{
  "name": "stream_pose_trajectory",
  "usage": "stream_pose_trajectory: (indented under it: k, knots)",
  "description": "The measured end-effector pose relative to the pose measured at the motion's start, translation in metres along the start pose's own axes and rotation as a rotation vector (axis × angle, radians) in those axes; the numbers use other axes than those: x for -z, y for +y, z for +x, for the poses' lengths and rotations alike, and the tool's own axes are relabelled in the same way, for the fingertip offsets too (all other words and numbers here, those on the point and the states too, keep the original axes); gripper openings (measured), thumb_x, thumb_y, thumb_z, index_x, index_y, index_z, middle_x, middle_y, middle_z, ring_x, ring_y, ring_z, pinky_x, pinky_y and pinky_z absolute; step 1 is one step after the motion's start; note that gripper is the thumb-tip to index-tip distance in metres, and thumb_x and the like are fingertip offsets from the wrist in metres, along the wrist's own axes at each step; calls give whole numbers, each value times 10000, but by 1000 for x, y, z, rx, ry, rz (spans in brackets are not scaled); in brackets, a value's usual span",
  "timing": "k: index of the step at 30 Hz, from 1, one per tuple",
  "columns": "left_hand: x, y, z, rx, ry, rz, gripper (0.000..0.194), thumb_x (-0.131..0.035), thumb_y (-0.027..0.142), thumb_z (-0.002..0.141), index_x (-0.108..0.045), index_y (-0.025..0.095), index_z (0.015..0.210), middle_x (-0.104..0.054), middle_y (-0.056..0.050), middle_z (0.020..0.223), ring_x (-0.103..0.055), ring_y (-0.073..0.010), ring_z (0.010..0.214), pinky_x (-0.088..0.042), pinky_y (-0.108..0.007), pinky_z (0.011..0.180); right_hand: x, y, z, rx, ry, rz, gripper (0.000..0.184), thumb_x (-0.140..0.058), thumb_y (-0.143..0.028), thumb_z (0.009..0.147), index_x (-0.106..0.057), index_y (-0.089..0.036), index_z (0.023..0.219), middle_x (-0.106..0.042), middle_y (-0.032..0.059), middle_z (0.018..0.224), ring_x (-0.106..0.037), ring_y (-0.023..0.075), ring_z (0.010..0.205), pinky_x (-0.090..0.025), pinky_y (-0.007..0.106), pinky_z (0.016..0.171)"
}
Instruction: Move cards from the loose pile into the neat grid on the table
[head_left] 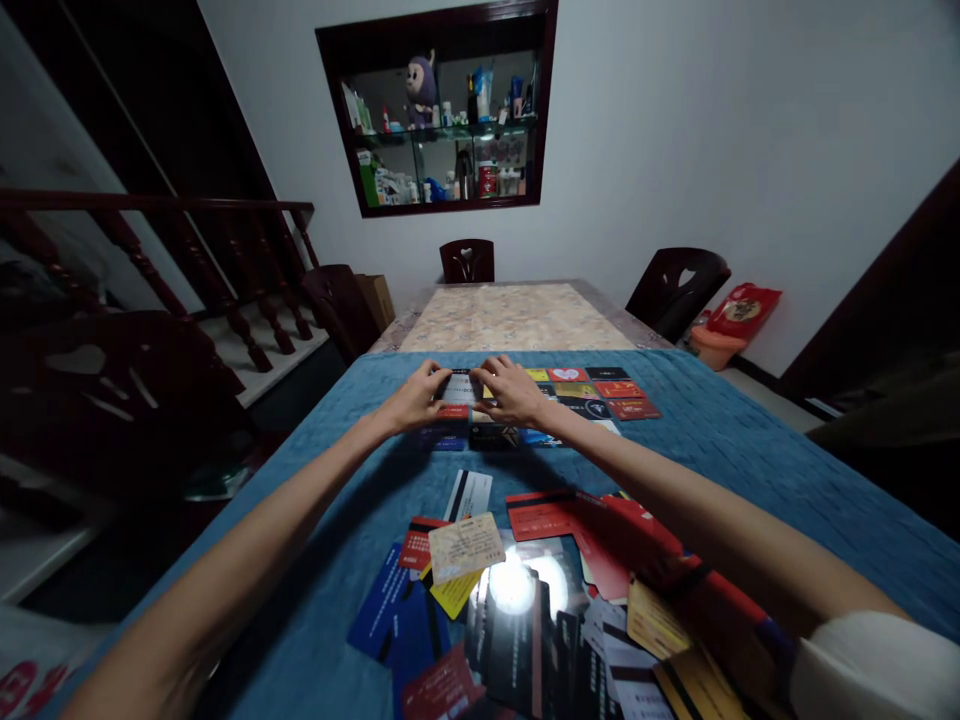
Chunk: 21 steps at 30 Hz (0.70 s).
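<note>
Both of my arms reach forward over the blue cloth to a block of plastic cards laid in rows. Between my hands is a white-grey card (461, 388); the fingers of my left hand (422, 396) pinch its left edge and those of my right hand (511, 392) grip its right edge. Below it in the rows show a red card (454, 411), a dark blue card (442, 440) and a black card (493, 437). To the right lie a card with a heart (567, 375), a gold card (576, 391) and a dark red card (634, 409). My right hand hides some cards.
Nearer me is a loose, overlapping pile: a beige card (466, 548), a red card (541, 515), blue cards (386, 605) and black cards (514, 640). The blue cloth (322, 400) covers the table's near part. Chairs (679, 285) stand around the table.
</note>
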<state>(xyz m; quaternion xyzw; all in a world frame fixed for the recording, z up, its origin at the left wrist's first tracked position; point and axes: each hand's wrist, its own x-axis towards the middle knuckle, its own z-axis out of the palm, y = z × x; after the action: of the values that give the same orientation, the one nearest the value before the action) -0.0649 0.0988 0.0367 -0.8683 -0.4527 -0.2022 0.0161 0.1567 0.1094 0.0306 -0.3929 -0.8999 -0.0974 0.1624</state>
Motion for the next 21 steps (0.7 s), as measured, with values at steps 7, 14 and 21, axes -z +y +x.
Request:
stream_pose_trajectory:
  k: [7,14,21]
  knots:
    - [0,-20,26,103,-113,110,441,-646,149,739,-618,130,1179,-560,-85,1086,-590,-195,910,-503,-308,872,-9,8,27,-52,-67,-13,412,-616,-428,890,-590,-197,1230,-557,135,1247,-442,297,1136,-388,351,826]
    - [-10,-43,43,179,-237,192,435,-692,217,723,-659,152,1152,-607,-83,1094,-613,-197,877,-499,-300,856,-25,13,44,-77,-136,-7,386,-612,-431,887,-627,-213,1206,-593,117,1244,-459,296,1150,-398,341,836]
    - [-20,-57,53,197,-291,174,483,-685,222,672,-688,134,1147,-672,-69,994,-618,-238,927,-495,-284,838,-35,20,59,-85,-220,13,362,-608,-408,871,-673,-226,1177,-623,104,1252,-471,308,1170,-400,337,837]
